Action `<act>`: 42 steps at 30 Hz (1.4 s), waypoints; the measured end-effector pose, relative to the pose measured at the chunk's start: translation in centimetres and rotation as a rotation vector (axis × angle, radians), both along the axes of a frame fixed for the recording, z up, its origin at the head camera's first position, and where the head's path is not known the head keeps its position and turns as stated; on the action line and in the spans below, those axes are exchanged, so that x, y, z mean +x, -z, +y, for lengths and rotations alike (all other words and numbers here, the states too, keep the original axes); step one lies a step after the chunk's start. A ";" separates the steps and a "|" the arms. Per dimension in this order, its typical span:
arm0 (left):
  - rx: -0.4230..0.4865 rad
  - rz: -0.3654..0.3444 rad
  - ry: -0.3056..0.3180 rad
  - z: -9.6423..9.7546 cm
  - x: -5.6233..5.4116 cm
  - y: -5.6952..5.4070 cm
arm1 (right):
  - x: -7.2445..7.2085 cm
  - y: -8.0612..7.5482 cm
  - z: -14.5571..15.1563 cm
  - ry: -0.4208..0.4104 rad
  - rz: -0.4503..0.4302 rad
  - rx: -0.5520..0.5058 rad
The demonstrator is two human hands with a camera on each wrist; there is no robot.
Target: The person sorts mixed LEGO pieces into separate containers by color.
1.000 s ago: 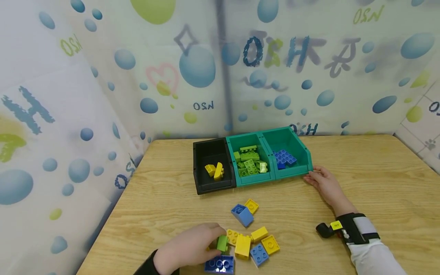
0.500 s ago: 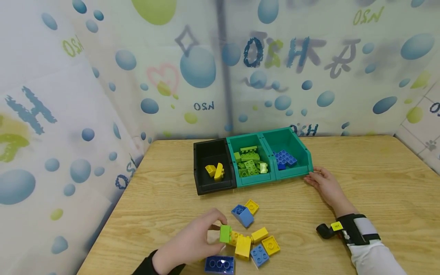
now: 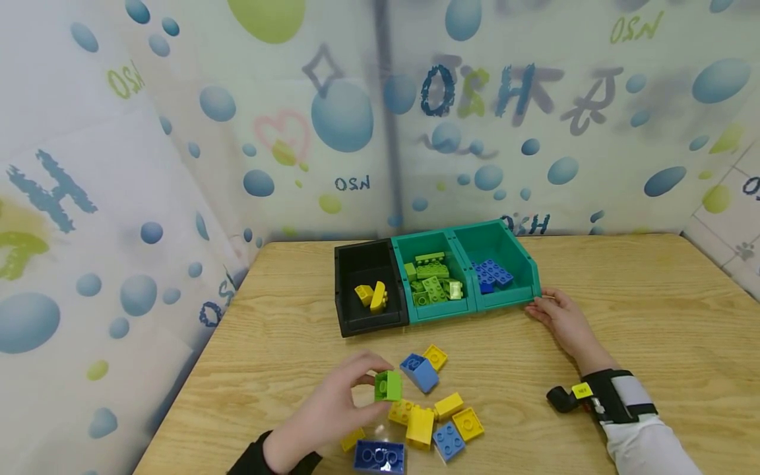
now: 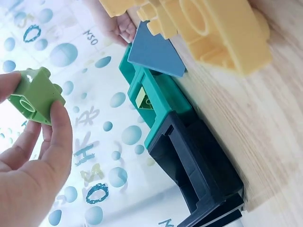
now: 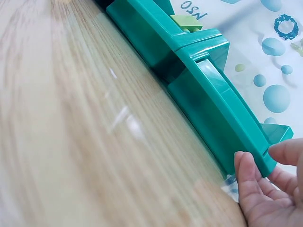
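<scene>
My left hand (image 3: 329,402) pinches a green toy building brick (image 3: 388,386) between thumb and fingertips, above the loose bricks. The left wrist view shows the hollow underside and studs of this green brick (image 4: 37,94). My right hand (image 3: 567,326) holds the front right corner of the teal bin (image 3: 505,299), and in the right wrist view thumb and fingers (image 5: 247,168) lie on either side of that corner. Below the left hand, yellow bricks (image 3: 420,427) lie in a cluster with a light blue brick (image 3: 448,441) and a dark blue brick (image 3: 380,456).
A black bin (image 3: 373,323) with yellow bricks adjoins the middle teal bin (image 3: 442,310) holding green bricks. Blue bricks (image 3: 491,272) lie in the right bin. A sloped blue brick (image 3: 420,373) and a yellow brick (image 3: 435,357) sit before the bins. A patterned curtain (image 3: 285,198) hangs behind.
My left hand has lifted the green brick up off the cluster and turned it so its hollow underside faces the head camera. The right hand has stayed at the bin corner.
</scene>
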State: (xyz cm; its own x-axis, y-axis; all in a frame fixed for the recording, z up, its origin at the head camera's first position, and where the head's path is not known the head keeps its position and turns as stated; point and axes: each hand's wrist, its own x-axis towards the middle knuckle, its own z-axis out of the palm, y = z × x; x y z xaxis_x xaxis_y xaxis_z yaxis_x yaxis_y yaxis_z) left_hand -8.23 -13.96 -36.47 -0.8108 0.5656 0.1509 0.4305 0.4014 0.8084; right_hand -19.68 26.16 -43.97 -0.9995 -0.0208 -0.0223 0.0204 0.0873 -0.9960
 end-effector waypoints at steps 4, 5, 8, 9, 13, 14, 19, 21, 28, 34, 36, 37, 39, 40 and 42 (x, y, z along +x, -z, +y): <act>0.009 0.065 -0.063 0.1 -0.4 -0.1 | 0.0 0.0 0.0 0.002 -0.004 0.000; 0.009 0.080 -0.078 0.1 -0.5 -0.1 | 0.0 0.0 0.0 0.002 -0.003 0.000; 0.006 0.099 -0.114 0.1 -0.8 -0.2 | 0.0 0.0 0.0 0.000 0.003 -0.017; 0.005 0.103 -0.125 0.1 -0.8 -0.2 | 0.0 -0.1 0.0 0.000 0.004 -0.026; 0.006 0.136 -0.147 0.0 -1.2 -0.1 | 0.0 -0.1 -0.1 0.000 0.003 -0.038; 0.005 0.140 -0.153 -0.1 -1.3 0.0 | 0.1 -0.1 -0.1 0.000 0.002 -0.035; 0.000 0.183 -0.176 -0.2 -1.9 0.1 | 0.0 0.0 -0.1 0.006 -0.008 -0.030; 0.003 0.191 -0.187 -0.1 -2.1 0.0 | 0.0 0.0 0.0 0.006 -0.008 -0.034; 0.019 0.151 -0.226 0.6 -3.7 -0.4 | 0.1 0.0 0.0 0.007 0.001 -0.035; -0.007 0.146 -0.255 2.0 -5.8 -1.1 | 0.2 0.0 0.0 0.009 0.000 -0.040; -0.019 0.150 -0.264 2.5 -6.5 -1.3 | 0.2 0.0 0.0 0.009 0.000 -0.032; -0.026 0.153 -0.267 2.8 -6.9 -1.4 | 0.2 0.0 0.0 0.009 -0.001 -0.033; -0.043 0.160 -0.267 3.2 -7.7 -1.5 | 0.2 0.0 0.0 0.009 0.001 -0.049; -0.050 0.166 -0.264 3.4 -8.1 -1.6 | 0.2 0.0 0.0 0.006 0.006 -0.056; -0.073 0.176 -0.257 3.7 -8.9 -1.6 | 0.1 0.0 0.0 0.001 0.015 -0.083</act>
State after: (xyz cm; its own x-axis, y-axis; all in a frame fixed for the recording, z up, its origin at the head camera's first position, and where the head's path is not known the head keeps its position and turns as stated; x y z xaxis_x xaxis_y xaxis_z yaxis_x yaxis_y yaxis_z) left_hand -17.09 -10.25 -34.90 -0.8938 0.3598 0.2678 0.4377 0.5696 0.6957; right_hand -19.54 26.17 -43.97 -0.9998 -0.0208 -0.0053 0.0052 0.0049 -1.0000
